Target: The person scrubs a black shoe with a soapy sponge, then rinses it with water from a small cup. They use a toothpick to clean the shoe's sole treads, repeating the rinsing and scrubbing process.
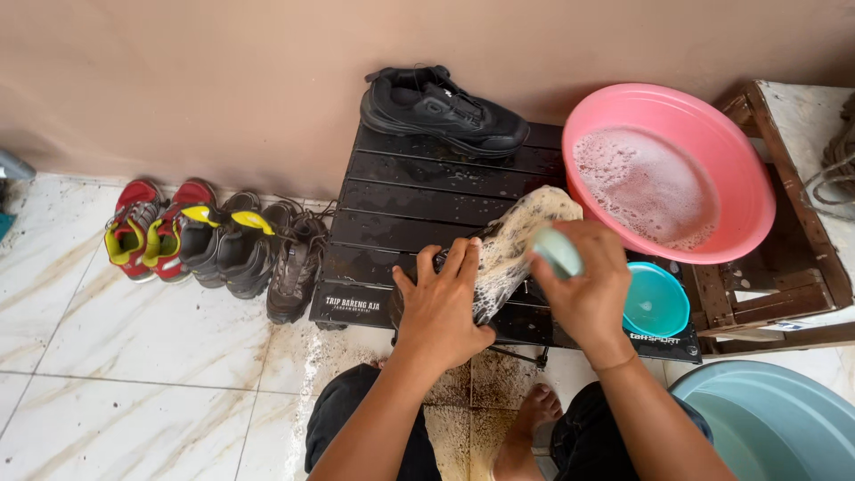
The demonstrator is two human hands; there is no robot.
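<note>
A black shoe point(525, 227) covered in white soap foam lies on a low black slatted table point(401, 200). My left hand point(443, 307) presses down on its heel end and holds it still. My right hand point(588, 285) grips a pale green brush point(556, 250) against the foamy side of the shoe. A second black shoe point(443, 109), wet and free of foam, rests at the table's far edge against the wall.
A pink basin point(744, 183) of soapy water sits on a wooden crate point(784, 276) at right. A small teal bowl point(656, 301) stands beside my right hand, a large pale blue tub point(775, 423) at bottom right. Red, black and brown shoes point(214, 240) line the wall at left.
</note>
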